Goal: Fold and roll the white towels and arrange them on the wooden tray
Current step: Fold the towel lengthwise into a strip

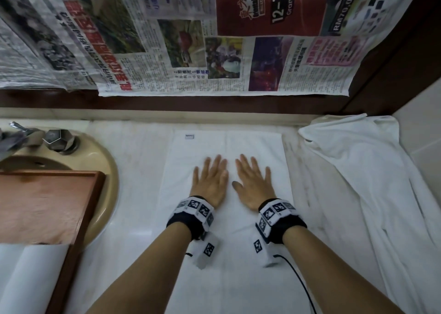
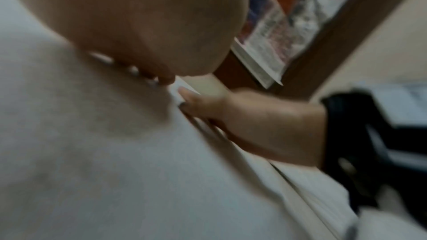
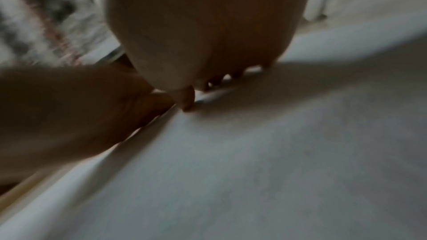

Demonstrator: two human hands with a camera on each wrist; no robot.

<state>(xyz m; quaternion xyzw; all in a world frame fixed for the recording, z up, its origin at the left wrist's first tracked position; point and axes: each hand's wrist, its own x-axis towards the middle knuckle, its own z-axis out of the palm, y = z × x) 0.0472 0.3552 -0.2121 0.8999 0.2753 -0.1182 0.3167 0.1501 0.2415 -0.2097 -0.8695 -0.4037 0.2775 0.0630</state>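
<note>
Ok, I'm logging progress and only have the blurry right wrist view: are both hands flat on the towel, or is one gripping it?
Observer: In the head view the left hand and the right hand both lie flat, fingers straight, side by side on the spread towel.
Operator: Anything on the tray?
Observer: The wooden tray sits over the sink on the left, with rolled white towels at its near end.
Operator: More to fold?
Observer: One crumpled white towel lies on the counter to the right.
</note>
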